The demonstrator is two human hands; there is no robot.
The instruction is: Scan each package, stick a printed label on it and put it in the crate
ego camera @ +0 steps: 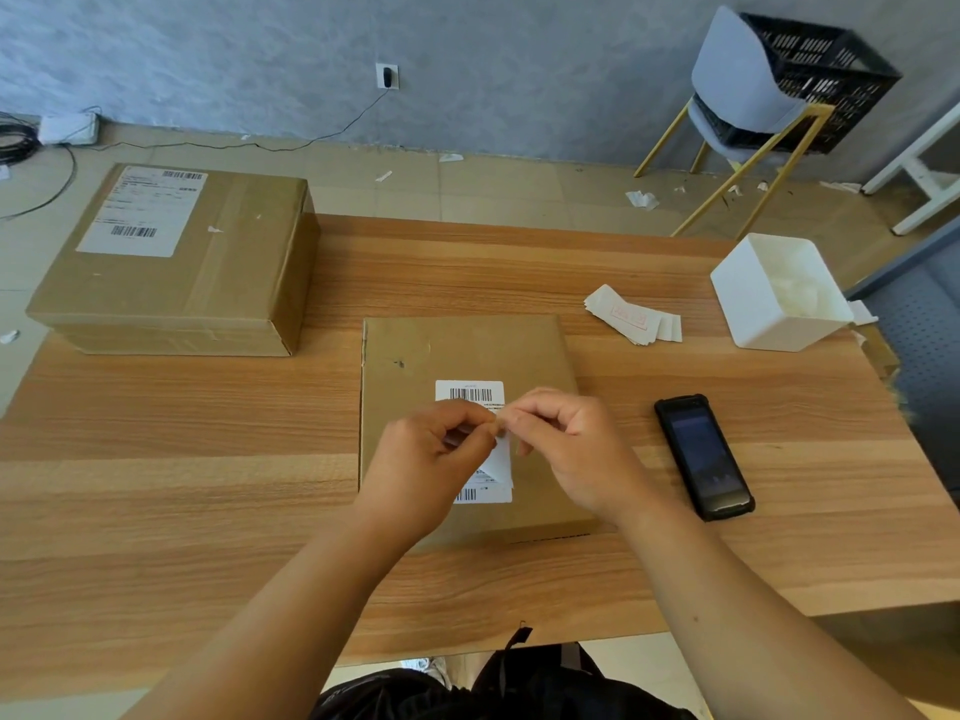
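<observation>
A flat cardboard package [457,350] lies on the wooden table [156,459] in front of me, with a white barcode label stuck on its top. Above it, my left hand [426,459] and my right hand [571,449] meet, both pinching a small white printed label [500,459] at its upper edge. The label hangs down between my fingers. A black handheld scanner [704,454] lies on the table to the right of the package. A black plastic crate [815,70] sits on a grey chair at the back right.
A larger taped cardboard box [208,283] with a shipping label stands at the table's far left. A stack of paper labels [634,317] and a white bin [769,304] sit at the far right. Cables and paper scraps lie on the floor.
</observation>
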